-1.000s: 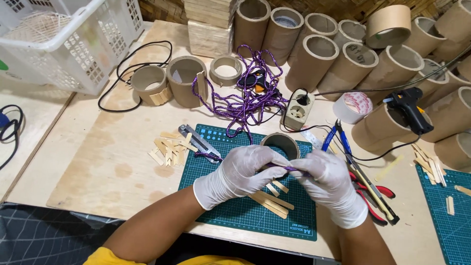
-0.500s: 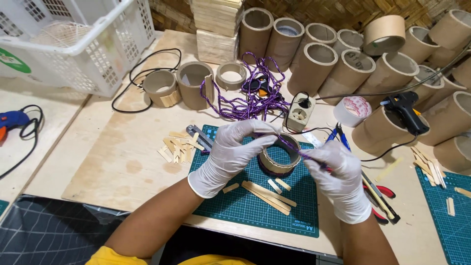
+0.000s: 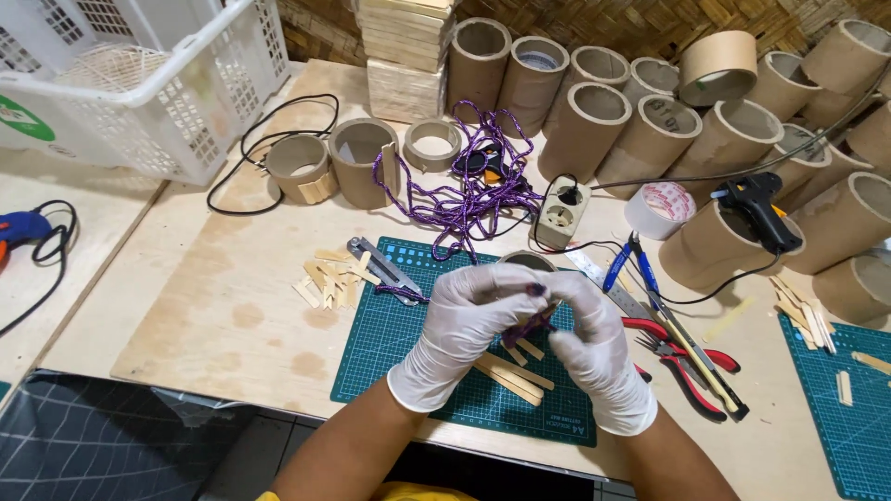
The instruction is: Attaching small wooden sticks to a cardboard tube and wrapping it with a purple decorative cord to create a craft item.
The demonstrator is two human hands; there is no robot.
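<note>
Both my hands wear white gloves and meet over a green cutting mat [image 3: 390,334]. My left hand [image 3: 464,325] and my right hand [image 3: 594,348] together grip a short cardboard ring [image 3: 529,262] and a purple cord [image 3: 524,327] pinched between the fingers. Most of the ring is hidden behind the gloves. The cord runs back to a tangled purple pile [image 3: 464,190] further up the table. Flat wooden sticks [image 3: 510,376] lie on the mat just under my hands.
Many cardboard tubes [image 3: 650,139] line the back. A white basket [image 3: 139,83] stands at the left. A power strip [image 3: 561,213], tape roll [image 3: 659,209], black glue gun [image 3: 761,213], pliers [image 3: 682,366], cutters [image 3: 631,264], a folding tool [image 3: 380,264] and stick pieces [image 3: 329,278] lie around.
My hands have closed in together over the ring, hiding most of it, and now pinch the purple cord between them. The view has shifted slightly.
</note>
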